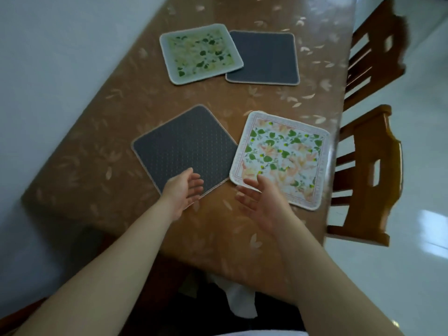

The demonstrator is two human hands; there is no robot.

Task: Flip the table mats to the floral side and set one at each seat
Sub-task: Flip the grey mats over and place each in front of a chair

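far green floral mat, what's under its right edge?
The far green floral mat overlaps the left edge of a grey-side-up mat. That covered strip is hidden; elsewhere only brown tablecloth shows.

The table [150, 98] wears a glossy, smooth brown cover with a pale leaf print. The grey mat [185, 147] looks matt and dotted, the floral mat [282, 157] soft cloth; the chairs [366, 170] are varnished wood
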